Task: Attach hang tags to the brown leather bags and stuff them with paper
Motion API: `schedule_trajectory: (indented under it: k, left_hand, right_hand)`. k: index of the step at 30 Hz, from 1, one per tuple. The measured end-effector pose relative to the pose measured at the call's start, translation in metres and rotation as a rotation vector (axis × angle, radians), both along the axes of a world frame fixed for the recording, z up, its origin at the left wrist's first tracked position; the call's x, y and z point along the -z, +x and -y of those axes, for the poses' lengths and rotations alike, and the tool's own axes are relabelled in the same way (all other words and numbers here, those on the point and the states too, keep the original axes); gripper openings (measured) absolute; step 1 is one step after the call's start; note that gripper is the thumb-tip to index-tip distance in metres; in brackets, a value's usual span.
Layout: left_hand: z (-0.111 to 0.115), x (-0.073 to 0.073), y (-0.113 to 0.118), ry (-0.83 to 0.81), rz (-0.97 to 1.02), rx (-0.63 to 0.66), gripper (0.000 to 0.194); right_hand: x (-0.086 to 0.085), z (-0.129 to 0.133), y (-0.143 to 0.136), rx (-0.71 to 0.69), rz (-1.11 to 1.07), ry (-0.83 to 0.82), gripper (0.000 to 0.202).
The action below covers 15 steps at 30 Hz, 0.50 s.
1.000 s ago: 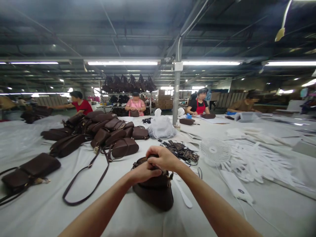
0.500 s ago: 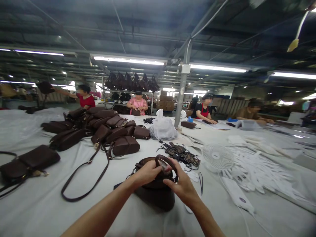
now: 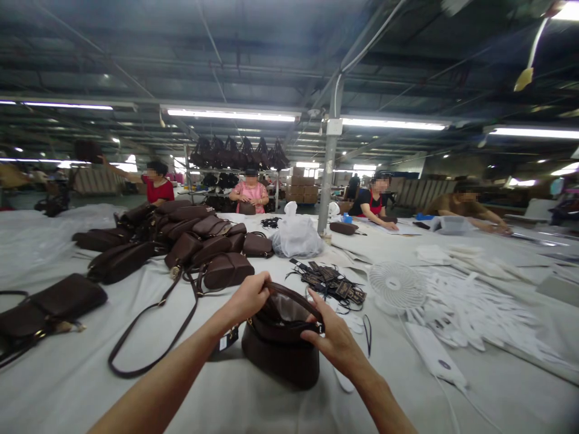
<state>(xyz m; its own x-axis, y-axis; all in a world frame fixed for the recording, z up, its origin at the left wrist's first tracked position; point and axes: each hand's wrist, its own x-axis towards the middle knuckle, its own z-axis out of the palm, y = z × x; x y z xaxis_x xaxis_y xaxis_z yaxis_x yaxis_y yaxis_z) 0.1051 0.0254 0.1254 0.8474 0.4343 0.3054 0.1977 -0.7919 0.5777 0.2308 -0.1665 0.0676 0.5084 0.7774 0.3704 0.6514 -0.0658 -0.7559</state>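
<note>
Spreading the brown bag wider at its mouth than half a second ago, we pinch the left edge in our left hand, now farther left, and grip the opposite edge with our right hand. The bag stands between and below both hands; how far the right reaches inside, we cannot quite tell.

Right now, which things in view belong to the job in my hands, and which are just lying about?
In the job, it seems:
brown bag, held by left hand and right hand

Probably just lying about, untouched:
pile of bags
black tags
white fan
</note>
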Motion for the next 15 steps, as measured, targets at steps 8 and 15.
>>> schedule_trajectory:
  k: [8, 15]
  left_hand:
    - [-0.028, 0.013, -0.022, 0.034, 0.004, -0.008, 0.014]
    - [-0.036, 0.024, -0.023, -0.363, 0.124, 0.137, 0.013]
  right_hand:
    - [0.000, 0.000, 0.011, -0.020, -0.045, -0.018, 0.064]
    - [0.004, -0.002, 0.010, 0.032, -0.034, 0.002, 0.043]
